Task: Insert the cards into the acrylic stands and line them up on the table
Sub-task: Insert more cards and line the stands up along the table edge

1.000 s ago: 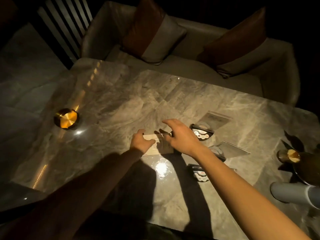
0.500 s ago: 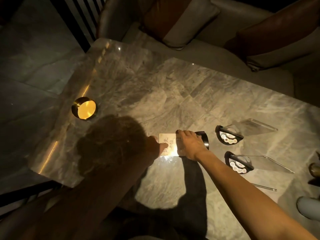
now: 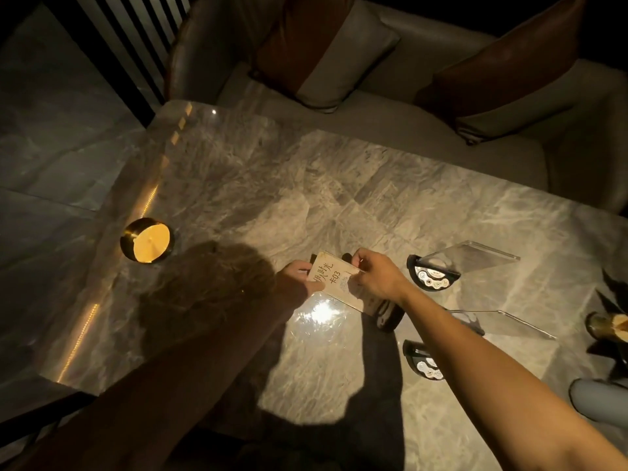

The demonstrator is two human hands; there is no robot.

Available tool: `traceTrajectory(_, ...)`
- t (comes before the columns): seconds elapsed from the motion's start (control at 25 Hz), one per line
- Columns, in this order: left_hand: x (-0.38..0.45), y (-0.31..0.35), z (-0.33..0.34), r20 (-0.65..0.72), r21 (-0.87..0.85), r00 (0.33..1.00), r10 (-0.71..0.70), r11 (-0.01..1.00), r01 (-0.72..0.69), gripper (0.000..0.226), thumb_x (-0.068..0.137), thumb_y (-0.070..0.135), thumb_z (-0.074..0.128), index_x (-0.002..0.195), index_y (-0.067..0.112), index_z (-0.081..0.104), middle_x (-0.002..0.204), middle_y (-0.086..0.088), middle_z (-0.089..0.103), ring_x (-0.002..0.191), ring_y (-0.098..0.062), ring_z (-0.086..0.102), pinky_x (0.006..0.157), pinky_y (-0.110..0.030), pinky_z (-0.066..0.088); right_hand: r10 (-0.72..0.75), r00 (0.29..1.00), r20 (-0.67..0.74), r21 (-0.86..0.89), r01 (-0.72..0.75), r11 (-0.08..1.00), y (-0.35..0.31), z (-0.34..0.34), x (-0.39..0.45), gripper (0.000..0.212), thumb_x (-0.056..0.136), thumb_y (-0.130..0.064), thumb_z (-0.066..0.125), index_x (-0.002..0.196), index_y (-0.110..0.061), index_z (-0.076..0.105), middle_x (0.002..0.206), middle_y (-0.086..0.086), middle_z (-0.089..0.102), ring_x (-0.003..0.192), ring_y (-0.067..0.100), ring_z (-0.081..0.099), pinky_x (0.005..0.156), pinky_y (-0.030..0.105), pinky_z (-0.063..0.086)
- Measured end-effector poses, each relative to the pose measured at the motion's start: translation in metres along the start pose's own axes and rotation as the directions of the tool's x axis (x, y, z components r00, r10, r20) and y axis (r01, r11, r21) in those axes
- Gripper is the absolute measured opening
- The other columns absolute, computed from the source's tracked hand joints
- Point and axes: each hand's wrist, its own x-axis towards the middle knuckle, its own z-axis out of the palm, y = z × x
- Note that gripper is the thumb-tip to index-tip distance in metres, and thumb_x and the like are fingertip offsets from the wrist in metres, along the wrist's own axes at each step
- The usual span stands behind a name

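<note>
Both hands pinch the card (image 3: 334,278) — left hand (image 3: 299,277) half in shadow, right hand (image 3: 375,278) hiding the stand (image 3: 387,312) — base barely visible.

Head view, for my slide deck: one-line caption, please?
Both hands hold a card in its stand above a marble table.

The table (image 3: 339,185) is finished in grey-beige marble with pale veining. The card (image 3: 334,278), at frame centre, is cream with dark printed characters. The stand bases (image 3: 433,278) at centre right are black with white and silver round markings, and their panels are clear. At left, a round gold-coloured object (image 3: 147,244) with a glowing yellow-orange top is seen. In the upper frame, the sofa (image 3: 390,107) is beige, and its cushions (image 3: 316,45) are two-tone, brown and beige.
</note>
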Motion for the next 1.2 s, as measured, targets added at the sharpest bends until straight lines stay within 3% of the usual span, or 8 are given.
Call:
traceTrajectory(0.12, 0.009, 0.02, -0.004, -0.051, -0.092, 0.997, 0.055, 0.994, -0.06, 0.039, 0.059, 0.018, 0.088, 0.089, 0.023, 0.063, 0.093, -0.007, 0.078, 0.08, -0.022, 0.074, 0.077, -0.039, 0.062, -0.02, 0.999, -0.046, 0.256, 0.031, 0.966, -0.001, -0.018, -0.005, 0.027, 0.089, 0.007, 0.06, 0.082, -0.017, 0.049, 0.099, 0.008, 0.073, 0.082, 0.023, 0.068, 0.06, 0.029, 0.055)
traceTrajectory(0.2, 0.006, 0.041, -0.004, -0.005, -0.137, 0.999, 0.049, 0.989, -0.05, 0.026, 0.072, 0.012, 0.086, 0.088, 0.022, 0.068, 0.09, -0.007, 0.078, 0.083, -0.025, 0.075, 0.083, -0.043, 0.062, -0.004, 0.995, -0.095, 0.43, 0.045, 0.902, 0.002, -0.026, -0.004, 0.028, 0.092, 0.005, 0.063, 0.082, -0.017, 0.05, 0.101, 0.018, 0.073, 0.088, 0.031, 0.073, 0.063, 0.034, 0.057)
traceTrajectory(0.32, 0.002, 0.064, 0.001, 0.037, -0.226, 0.995, 0.098, 0.97, -0.087, 0.014, 0.087, 0.007, 0.075, 0.093, 0.015, 0.065, 0.099, -0.014, 0.074, 0.083, -0.023, 0.074, 0.073, -0.032, 0.062, -0.006, 0.989, -0.149, 0.54, 0.087, 0.837, 0.008, -0.03, -0.001, 0.02, 0.092, 0.006, 0.064, 0.092, -0.014, 0.062, 0.113, 0.023, 0.073, 0.103, 0.035, 0.074, 0.084, 0.045, 0.063)
traceTrajectory(0.4, 0.003, 0.072, 0.006, 0.014, -0.247, 0.987, 0.16, 0.957, -0.152, 0.01, 0.09, 0.009, 0.072, 0.093, 0.015, 0.064, 0.098, -0.012, 0.073, 0.081, -0.019, 0.073, 0.064, -0.025, 0.057, 0.007, 0.985, -0.173, 0.569, 0.094, 0.817, 0.013, -0.03, -0.001, 0.017, 0.093, 0.006, 0.062, 0.098, -0.01, 0.066, 0.115, 0.017, 0.074, 0.103, 0.029, 0.074, 0.082, 0.042, 0.064)
traceTrajectory(0.56, 0.001, 0.081, 0.015, 0.057, -0.176, 0.964, 0.261, 0.953, -0.248, 0.006, 0.094, 0.011, 0.066, 0.095, 0.011, 0.06, 0.096, -0.009, 0.068, 0.085, -0.017, 0.067, 0.061, -0.02, 0.052, 0.028, 0.976, -0.215, 0.592, 0.108, 0.799, 0.026, -0.034, -0.004, 0.019, 0.094, 0.006, 0.062, 0.111, -0.001, 0.067, 0.112, 0.011, 0.075, 0.097, 0.023, 0.075, 0.077, 0.033, 0.063)
traceTrajectory(0.68, -0.003, 0.083, 0.024, 0.082, -0.142, 0.939, 0.334, 0.936, -0.321, 0.01, 0.093, 0.01, 0.067, 0.091, 0.019, 0.061, 0.09, -0.008, 0.067, 0.078, -0.014, 0.064, 0.06, -0.019, 0.05, 0.038, 0.963, -0.267, 0.589, 0.132, 0.798, 0.032, -0.034, -0.009, 0.025, 0.093, 0.008, 0.063, 0.108, -0.01, 0.071, 0.105, 0.007, 0.075, 0.095, 0.018, 0.071, 0.081, 0.023, 0.058)
traceTrajectory(0.92, -0.004, 0.079, 0.038, 0.056, -0.048, 0.925, 0.377, 0.926, -0.375, 0.015, 0.081, 0.016, 0.078, 0.083, 0.028, 0.069, 0.087, -0.006, 0.07, 0.082, -0.028, 0.068, 0.07, -0.041, 0.059, 0.127, 0.952, -0.28, 0.552, 0.051, 0.832, 0.048, -0.034, -0.019, 0.022, 0.094, 0.006, 0.063, 0.113, 0.0, 0.071, 0.106, 0.012, 0.076, 0.089, 0.018, 0.07, 0.064, 0.012, 0.053)
traceTrajectory(1.2, -0.021, 0.09, 0.043, 0.08, 0.061, 0.913, 0.399, 0.912, -0.404, 0.014, 0.083, 0.017, 0.077, 0.089, 0.027, 0.071, 0.089, -0.001, 0.074, 0.086, -0.024, 0.074, 0.081, -0.047, 0.061, 0.077, 0.959, -0.274, 0.399, 0.041, 0.916, 0.05, -0.034, -0.026, 0.021, 0.092, -0.007, 0.066, 0.11, -0.014, 0.074, 0.105, 0.002, 0.078, 0.103, 0.022, 0.073, 0.095, 0.039, 0.056)
